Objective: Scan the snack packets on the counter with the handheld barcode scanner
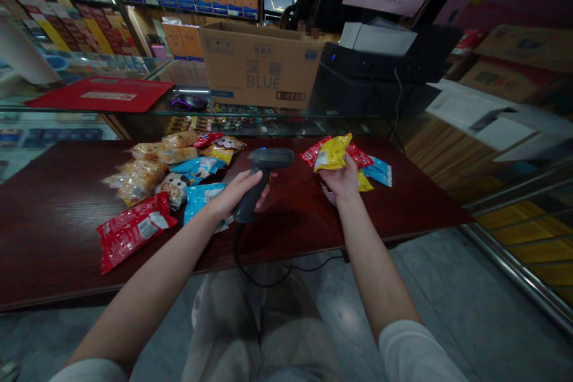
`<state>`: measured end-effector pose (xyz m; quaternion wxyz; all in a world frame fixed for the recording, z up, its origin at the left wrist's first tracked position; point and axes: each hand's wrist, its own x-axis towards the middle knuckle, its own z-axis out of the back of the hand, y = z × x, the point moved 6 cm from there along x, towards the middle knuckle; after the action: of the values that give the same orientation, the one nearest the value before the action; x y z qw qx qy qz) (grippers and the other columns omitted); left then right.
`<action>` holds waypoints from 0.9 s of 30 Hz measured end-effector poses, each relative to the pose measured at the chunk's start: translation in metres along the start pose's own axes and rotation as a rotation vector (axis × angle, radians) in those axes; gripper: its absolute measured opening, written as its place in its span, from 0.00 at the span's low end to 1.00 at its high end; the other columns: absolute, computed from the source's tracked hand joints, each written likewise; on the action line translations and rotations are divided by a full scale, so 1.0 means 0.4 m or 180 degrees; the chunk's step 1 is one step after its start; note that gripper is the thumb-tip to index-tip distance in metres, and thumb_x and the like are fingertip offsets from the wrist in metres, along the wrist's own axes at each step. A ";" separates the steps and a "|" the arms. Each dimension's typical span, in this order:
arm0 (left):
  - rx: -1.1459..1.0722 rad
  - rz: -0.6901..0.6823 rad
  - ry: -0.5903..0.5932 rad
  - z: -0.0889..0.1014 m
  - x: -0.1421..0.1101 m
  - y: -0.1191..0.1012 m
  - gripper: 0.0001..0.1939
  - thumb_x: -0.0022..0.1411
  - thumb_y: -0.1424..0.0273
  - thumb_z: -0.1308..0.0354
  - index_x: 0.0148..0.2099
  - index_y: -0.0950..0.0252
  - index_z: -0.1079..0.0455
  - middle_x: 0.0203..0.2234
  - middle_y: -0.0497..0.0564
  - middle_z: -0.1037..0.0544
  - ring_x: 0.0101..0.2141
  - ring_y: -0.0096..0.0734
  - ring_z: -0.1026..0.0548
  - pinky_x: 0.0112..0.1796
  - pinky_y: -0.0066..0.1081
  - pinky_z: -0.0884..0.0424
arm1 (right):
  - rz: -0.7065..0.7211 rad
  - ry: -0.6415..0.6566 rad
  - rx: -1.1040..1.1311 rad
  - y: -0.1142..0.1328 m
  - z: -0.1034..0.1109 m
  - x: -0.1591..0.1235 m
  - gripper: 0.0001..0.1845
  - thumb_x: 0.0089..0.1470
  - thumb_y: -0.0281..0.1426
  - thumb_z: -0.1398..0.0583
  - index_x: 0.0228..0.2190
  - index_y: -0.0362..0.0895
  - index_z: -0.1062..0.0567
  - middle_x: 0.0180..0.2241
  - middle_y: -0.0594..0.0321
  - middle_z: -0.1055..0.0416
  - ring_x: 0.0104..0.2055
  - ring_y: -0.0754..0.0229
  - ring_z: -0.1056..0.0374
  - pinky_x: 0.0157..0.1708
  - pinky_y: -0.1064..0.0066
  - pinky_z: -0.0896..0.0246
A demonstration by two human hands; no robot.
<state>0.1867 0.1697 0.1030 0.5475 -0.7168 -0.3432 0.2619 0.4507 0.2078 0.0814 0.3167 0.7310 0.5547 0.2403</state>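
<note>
My left hand (pixel 244 194) is wrapped around the grip of a black barcode scanner (pixel 270 159), whose head points right and whose cord hangs over the table's front edge. In my right hand (pixel 344 178) is a yellow snack packet (pixel 332 153), a white label on its side facing left. Red packets (pixel 360 157), a blue packet (pixel 378 171) and another yellow packet (pixel 364 182) lie under and beside that hand. Left of the scanner rests a pile of snacks: clear-wrapped pastries (pixel 141 176), blue packets (pixel 197 168), and a large red packet (pixel 134 230) nearest me.
Behind the dark red table (pixel 286 239) runs a glass counter with a cardboard box (pixel 264 71), a computer mouse (pixel 188 102), a red mat (pixel 101 94) and a black machine (pixel 389 59). A person's head shows behind the box. A metal rail (pixel 519 280) stands at right.
</note>
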 end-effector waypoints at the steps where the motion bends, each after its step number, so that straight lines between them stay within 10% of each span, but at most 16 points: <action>1: 0.0002 -0.0013 0.0002 0.001 0.001 0.001 0.36 0.56 0.46 0.36 0.53 0.71 0.33 0.23 0.45 0.29 0.17 0.24 0.32 0.18 0.25 0.38 | 0.0016 0.0012 0.0015 0.002 -0.003 -0.001 0.12 0.54 0.38 0.41 0.39 0.49 0.23 0.39 0.62 0.20 0.49 0.56 0.25 0.52 0.59 0.29; 20: 0.0022 -0.0007 0.0024 -0.006 -0.002 -0.002 0.34 0.56 0.46 0.37 0.52 0.70 0.33 0.22 0.45 0.29 0.17 0.23 0.32 0.18 0.25 0.38 | -0.0231 0.0312 -0.0356 -0.034 -0.014 0.010 0.16 0.58 0.46 0.42 0.41 0.50 0.23 0.46 0.60 0.20 0.50 0.56 0.24 0.51 0.58 0.27; 27: 0.0065 0.0047 -0.0044 -0.006 0.000 -0.002 0.35 0.53 0.45 0.35 0.49 0.70 0.32 0.22 0.45 0.29 0.17 0.22 0.32 0.18 0.24 0.38 | -0.0103 0.0770 -0.1717 -0.095 -0.044 -0.008 0.21 0.49 0.46 0.32 0.43 0.53 0.21 0.49 0.63 0.24 0.52 0.58 0.27 0.57 0.59 0.35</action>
<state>0.1886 0.1684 0.1044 0.5505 -0.7119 -0.3390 0.2744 0.4124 0.2154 0.0655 0.4350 0.5776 0.5160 0.4593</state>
